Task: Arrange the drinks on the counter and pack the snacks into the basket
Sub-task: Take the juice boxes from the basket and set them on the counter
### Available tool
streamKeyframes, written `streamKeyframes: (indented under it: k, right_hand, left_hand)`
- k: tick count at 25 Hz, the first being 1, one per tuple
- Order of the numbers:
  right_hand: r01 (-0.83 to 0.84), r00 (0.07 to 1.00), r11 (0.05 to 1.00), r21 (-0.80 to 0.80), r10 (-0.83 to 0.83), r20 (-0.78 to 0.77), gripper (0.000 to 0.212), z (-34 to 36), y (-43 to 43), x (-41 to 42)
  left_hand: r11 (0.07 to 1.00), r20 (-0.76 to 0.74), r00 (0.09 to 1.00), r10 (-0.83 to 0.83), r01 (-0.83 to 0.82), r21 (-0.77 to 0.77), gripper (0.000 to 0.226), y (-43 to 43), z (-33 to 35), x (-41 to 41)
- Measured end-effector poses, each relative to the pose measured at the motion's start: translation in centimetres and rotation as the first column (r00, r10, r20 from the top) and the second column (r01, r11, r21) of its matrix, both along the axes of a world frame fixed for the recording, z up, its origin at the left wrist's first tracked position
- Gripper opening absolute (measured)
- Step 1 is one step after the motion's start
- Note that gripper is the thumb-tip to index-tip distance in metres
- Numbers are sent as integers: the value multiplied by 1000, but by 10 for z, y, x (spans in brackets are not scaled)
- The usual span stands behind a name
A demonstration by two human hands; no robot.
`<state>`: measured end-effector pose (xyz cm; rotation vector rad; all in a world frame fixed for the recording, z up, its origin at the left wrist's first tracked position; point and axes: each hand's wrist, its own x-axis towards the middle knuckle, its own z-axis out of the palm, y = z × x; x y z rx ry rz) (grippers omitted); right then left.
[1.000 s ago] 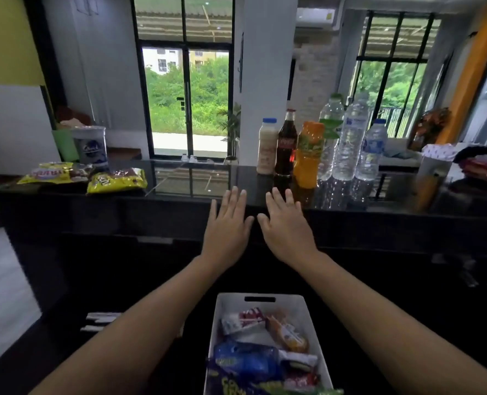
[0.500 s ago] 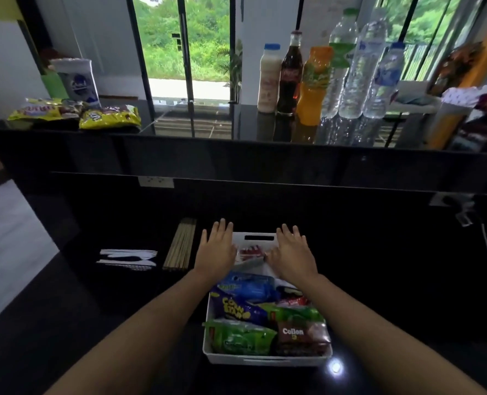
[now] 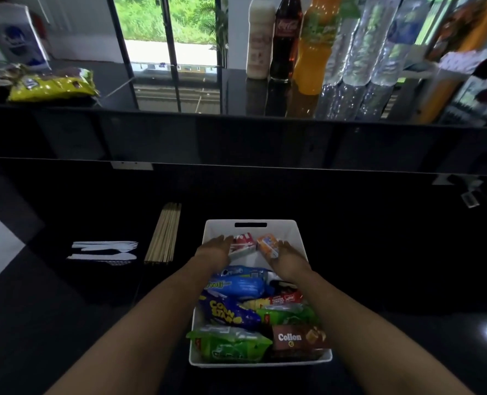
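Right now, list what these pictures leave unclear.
- Head view: bottle tops on the counter, cut by the top edge.
- Whether the left hand grips the red-and-white pack, or the right hand the orange pack: fingers hide contact.
- Basket bottom: buried by snacks.

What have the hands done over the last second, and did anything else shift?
Both hands came down off the upper counter into the far end of the white basket. The left hand now touches the red-white pack; the right hand touches the orange pack. Bottles and yellow bags stayed put.
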<state>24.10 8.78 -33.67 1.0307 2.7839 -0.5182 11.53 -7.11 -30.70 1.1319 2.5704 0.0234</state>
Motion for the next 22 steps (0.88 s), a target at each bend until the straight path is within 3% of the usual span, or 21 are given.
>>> streamKeyframes:
  k: [6, 12, 16, 19, 22]
  right_hand:
    - [48, 999, 997, 65, -48, -15, 55, -13, 6, -10]
    - [57, 955, 998, 36, -44, -294, 43, 11, -4, 9]
    - [-60, 779, 994, -86, -8, -627, 33, 57, -15, 26]
    - [-113, 651, 984, -140, -34, -759, 57, 102, -32, 37]
    - [-135, 496, 984, -117, -35, -867, 66, 152, -51, 35]
  left_hand:
    - [997, -107, 994, 37, -44, -68, 57, 14, -2, -4]
    - [987, -74, 993, 97, -86, 139, 56, 0, 14, 0]
    - [875, -138, 983, 121, -40, 482, 53, -35, 50, 8]
    - [764, -261, 952, 159, 49, 644, 54, -61, 85, 25]
    - [610, -331, 897, 295, 90, 787, 51, -73, 127, 40]
